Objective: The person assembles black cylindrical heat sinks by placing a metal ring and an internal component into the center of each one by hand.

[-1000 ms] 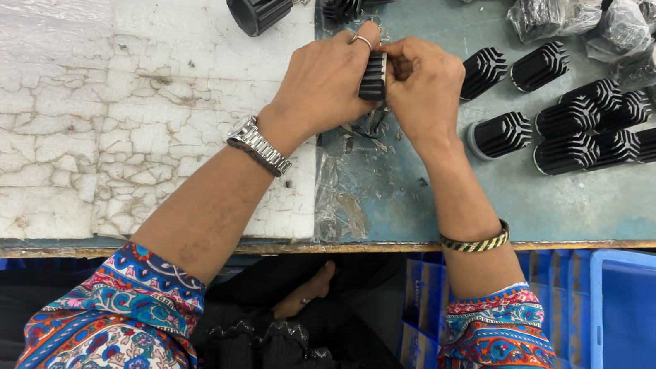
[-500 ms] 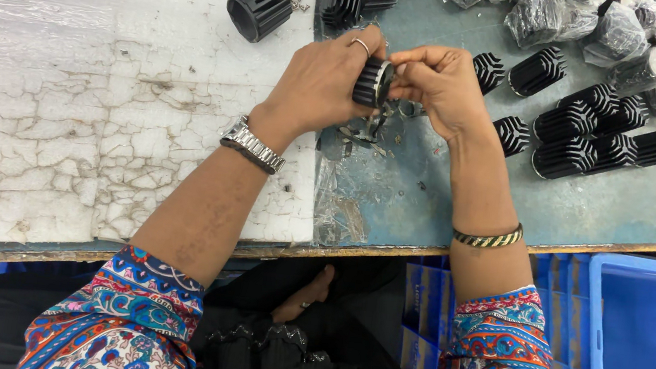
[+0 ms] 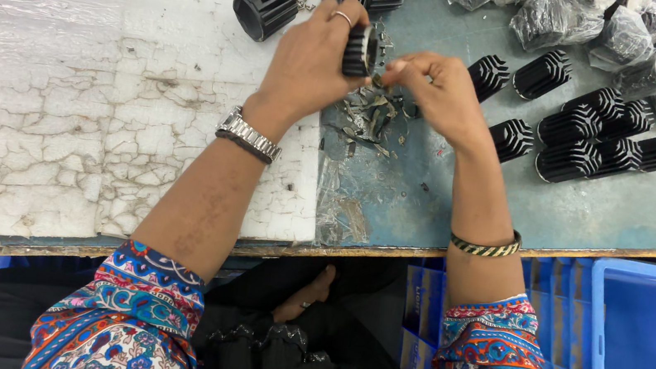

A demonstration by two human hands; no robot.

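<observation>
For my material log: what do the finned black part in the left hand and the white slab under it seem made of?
Finned black part: likely metal with a matte black coat, judging by its thin, crisp fins; moulded plastic is possible. White slab: probably foam board under clear film, given its cracked, crazed face and glossy wrinkles.

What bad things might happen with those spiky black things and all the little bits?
The finned black part is held above the table in the left hand, so it might slip and drop. The right hand pinches at its edge; thin fins may scratch fingertips. Scraps lie piled underneath and could scatter toward the table edge.
</observation>
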